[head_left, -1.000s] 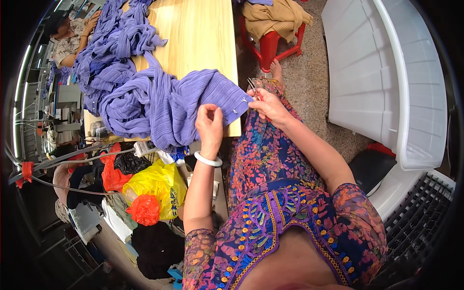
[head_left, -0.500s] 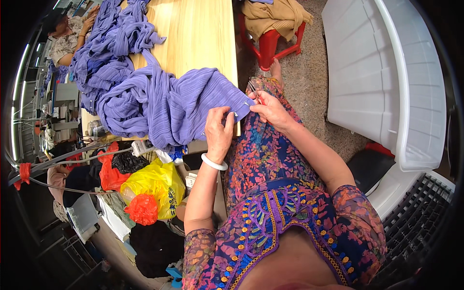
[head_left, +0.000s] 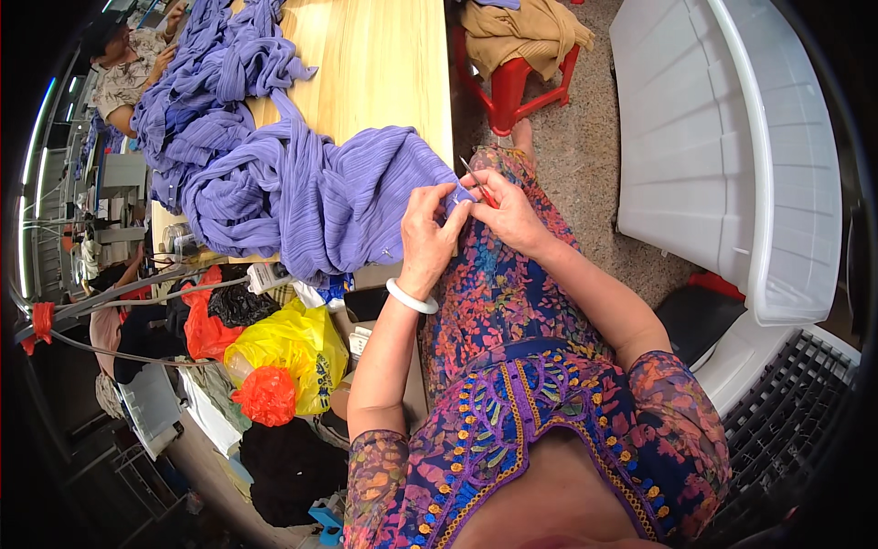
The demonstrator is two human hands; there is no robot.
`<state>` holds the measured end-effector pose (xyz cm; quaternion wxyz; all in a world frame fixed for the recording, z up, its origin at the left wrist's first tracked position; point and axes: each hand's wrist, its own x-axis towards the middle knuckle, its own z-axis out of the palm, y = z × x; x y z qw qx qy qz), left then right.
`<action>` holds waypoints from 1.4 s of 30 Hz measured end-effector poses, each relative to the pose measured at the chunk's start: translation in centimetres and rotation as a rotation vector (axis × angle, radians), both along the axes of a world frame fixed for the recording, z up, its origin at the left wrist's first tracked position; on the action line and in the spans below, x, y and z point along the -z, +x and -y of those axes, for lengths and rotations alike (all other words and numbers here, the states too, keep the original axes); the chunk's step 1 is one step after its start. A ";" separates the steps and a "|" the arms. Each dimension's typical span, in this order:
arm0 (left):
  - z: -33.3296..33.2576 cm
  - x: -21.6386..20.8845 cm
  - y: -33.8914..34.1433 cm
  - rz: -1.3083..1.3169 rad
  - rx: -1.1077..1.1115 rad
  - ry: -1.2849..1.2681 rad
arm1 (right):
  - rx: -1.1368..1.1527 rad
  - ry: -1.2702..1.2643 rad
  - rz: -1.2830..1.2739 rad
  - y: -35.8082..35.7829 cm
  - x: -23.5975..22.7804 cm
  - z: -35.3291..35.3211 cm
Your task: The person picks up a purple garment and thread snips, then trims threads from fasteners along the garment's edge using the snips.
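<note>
Crinkled purple cloth (head_left: 366, 188) spreads left from my left fingers (head_left: 430, 201), pinching its corner; beside it, my right fingers (head_left: 487, 216) clasp red-handled metal snips (head_left: 489, 196).

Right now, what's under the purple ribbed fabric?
A pale wood-grain tabletop lies under the purple ribbed fabric; bare wood shows alongside. Whatever else sits beneath the crumpled folds is covered and can't be seen.

A head-worn fisheye camera looks steeply down on the hands (head_left: 428, 233) from near above.
</note>
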<state>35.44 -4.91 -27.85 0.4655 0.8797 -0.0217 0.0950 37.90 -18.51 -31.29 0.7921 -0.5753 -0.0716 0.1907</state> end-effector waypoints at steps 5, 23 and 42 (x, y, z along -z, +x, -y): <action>-0.6 1.6 1.2 -0.022 -0.085 -0.126 | 0.007 -0.063 0.025 0.0 0.2 0.1; -1.6 1.7 0.9 0.041 -0.104 0.264 | 0.046 -0.068 -0.228 0.9 2.1 2.0; -4.4 0.9 -2.9 0.171 -0.348 0.100 | 0.345 -0.444 0.272 1.1 3.8 1.5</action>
